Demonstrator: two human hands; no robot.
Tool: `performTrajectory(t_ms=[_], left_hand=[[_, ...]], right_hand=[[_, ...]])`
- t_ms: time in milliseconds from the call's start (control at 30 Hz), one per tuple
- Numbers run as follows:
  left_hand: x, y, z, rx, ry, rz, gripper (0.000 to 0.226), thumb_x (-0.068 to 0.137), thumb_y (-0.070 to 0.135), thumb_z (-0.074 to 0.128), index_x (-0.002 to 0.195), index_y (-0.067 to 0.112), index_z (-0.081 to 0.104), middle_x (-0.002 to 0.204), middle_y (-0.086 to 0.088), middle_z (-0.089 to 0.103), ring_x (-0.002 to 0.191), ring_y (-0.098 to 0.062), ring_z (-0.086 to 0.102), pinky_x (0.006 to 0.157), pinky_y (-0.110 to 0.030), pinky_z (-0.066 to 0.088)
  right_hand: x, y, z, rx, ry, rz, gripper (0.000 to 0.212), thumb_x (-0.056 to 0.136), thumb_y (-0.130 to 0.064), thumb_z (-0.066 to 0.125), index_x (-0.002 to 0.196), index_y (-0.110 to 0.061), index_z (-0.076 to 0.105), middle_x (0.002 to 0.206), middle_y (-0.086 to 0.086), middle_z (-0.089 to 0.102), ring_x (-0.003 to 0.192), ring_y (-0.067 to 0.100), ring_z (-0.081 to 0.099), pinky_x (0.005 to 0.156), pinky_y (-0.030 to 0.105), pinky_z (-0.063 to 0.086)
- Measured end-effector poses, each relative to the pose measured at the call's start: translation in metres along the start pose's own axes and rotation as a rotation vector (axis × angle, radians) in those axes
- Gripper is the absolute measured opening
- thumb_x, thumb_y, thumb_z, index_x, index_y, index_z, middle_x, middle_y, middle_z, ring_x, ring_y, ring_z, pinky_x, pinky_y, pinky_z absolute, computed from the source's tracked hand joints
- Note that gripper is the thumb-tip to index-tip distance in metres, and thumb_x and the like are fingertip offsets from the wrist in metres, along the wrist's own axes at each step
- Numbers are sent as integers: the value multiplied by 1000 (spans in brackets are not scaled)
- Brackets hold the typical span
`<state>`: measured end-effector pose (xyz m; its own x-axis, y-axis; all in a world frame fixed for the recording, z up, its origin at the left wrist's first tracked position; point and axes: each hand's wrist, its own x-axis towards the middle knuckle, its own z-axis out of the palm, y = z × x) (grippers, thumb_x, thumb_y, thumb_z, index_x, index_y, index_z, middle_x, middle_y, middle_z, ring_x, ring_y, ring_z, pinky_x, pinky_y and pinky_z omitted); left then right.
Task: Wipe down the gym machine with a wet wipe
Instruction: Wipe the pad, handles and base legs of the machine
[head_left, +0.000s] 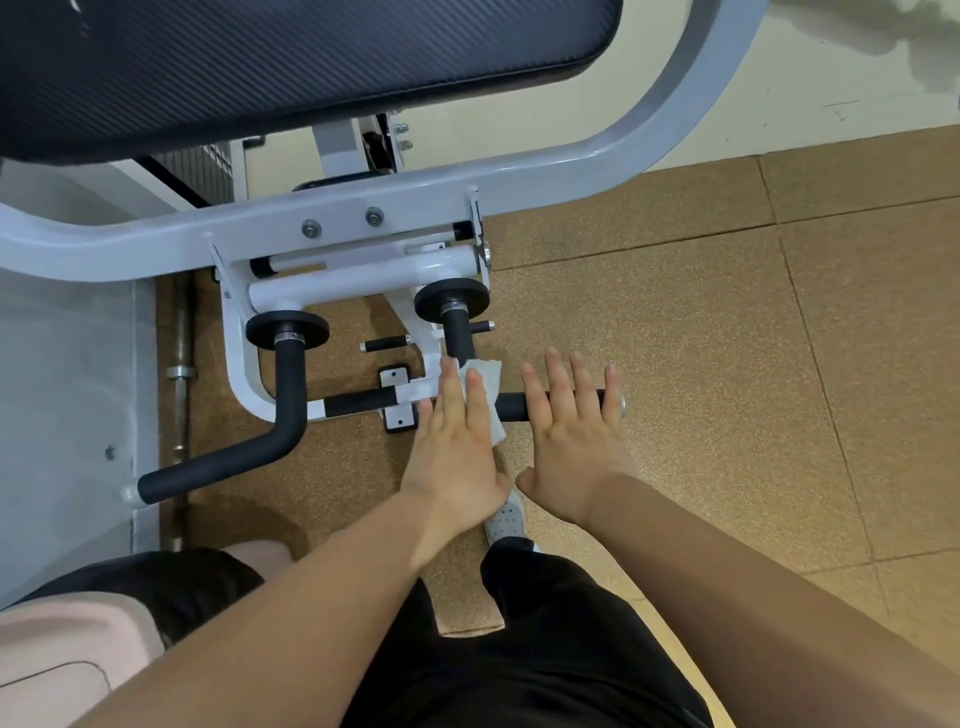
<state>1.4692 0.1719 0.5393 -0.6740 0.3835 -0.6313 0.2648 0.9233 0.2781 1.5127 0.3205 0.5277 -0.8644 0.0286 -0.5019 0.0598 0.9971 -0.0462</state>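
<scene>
Your left hand (457, 447) is flat with the fingers straight, pressing the wet wipe (485, 376) onto the bend of the right-side black grip handle (511, 406). The wipe's edges stick out past your fingertips at the top and past the hand's right edge lower down. Your right hand (576, 441) is flat too, released and holding nothing, with its fingers laid across the horizontal run of the same handle; the little finger is just beside the metal end cap (622, 405). The hands are close, thumbs nearly touching. Right of the end cap there's open brown floor tile (753, 338). Left of the wipe it's tight: white bracket (397, 395), small black peg (384, 344), then the second grip handle (288, 395) bending off left. The white frame tube (363, 215) and black seat pad (260, 62) close off the top. A barbell (180, 364) lies on the floor at the left, beside a grey panel (67, 389).
</scene>
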Motion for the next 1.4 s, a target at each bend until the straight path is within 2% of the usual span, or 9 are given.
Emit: performTrajectory(t_ms=[333, 667, 767, 933, 1000, 1067, 1167, 1300, 1400], left_hand=[[43, 3, -38, -86, -25, -61, 122, 82, 32, 72, 160, 21, -21, 159, -12, -44, 155, -45, -9, 126, -46, 5], [-13, 5, -5, -20, -18, 22, 111, 95, 36, 63, 158, 11, -25, 158, -12, -45, 154, -31, -24, 120, -38, -13], [-22, -6, 0, 3, -23, 84, 110, 95, 37, 61, 157, 10, -26, 157, -10, -46, 153, -24, -27, 126, -38, -12], [-35, -38, 7, 0, -2, 112, 105, 96, 35, 56, 156, 9, -25, 160, -10, -41, 155, -23, -21, 125, -35, -13], [-42, -55, 9, -46, 29, 98, 100, 97, 32, 53, 157, 9, -24, 161, -9, -38, 150, -19, -27, 118, -31, -16], [-47, -78, 11, -87, 44, 83, 99, 98, 30, 54, 158, 10, -23, 162, -6, -38, 146, -16, -29, 114, -28, -17], [-49, -114, 17, -99, 79, 92, 101, 97, 33, 55, 158, 10, -22, 162, -7, -38, 153, -19, -23, 117, -30, -17], [-54, -158, 34, -129, 122, 133, 101, 99, 38, 54, 157, 11, -25, 155, -3, -44, 154, -16, -22, 120, -32, -15], [-52, -180, 51, -140, 149, 146, 103, 97, 37, 57, 158, 12, -22, 154, -2, -45, 153, -12, -19, 120, -30, -15]], right_hand=[[0, 1, 0, -1, -8, -5, 120, 88, -63, 52, 153, -14, -35, 163, 18, -34, 151, 43, -29, 117, 65, -22], [-1, 2, -5, 22, -30, -31, 123, 84, -72, 54, 157, -17, -29, 165, 15, -31, 153, 40, -26, 119, 63, -21], [-2, 2, -9, 29, -44, -38, 125, 81, -73, 56, 159, -17, -26, 167, 12, -28, 154, 39, -25, 119, 62, -21], [-5, 0, -14, 47, -7, -12, 111, 86, -69, 50, 164, -16, -8, 171, 12, -12, 157, 37, -16, 120, 60, -18], [-9, -12, -16, 75, 137, -20, 97, 89, -57, 57, 164, -13, 15, 171, 18, 6, 157, 41, -5, 124, 61, -8], [-14, -39, -13, 153, 350, -148, 74, 89, -38, 63, 154, -11, 42, 161, 19, 34, 151, 41, 24, 124, 58, 21], [-15, -92, 4, 401, 347, -339, 50, 88, -26, 58, 136, -11, 64, 134, 11, 61, 122, 32, 57, 101, 49, 51], [4, -150, 32, 754, 100, -161, 47, 100, -37, 56, 143, -19, 57, 137, 2, 62, 123, 20, 59, 103, 45, 50], [30, -174, 51, 1044, -70, 84, 68, 95, -48, 66, 154, -24, 42, 144, 1, 56, 129, 17, 56, 110, 43, 47]])
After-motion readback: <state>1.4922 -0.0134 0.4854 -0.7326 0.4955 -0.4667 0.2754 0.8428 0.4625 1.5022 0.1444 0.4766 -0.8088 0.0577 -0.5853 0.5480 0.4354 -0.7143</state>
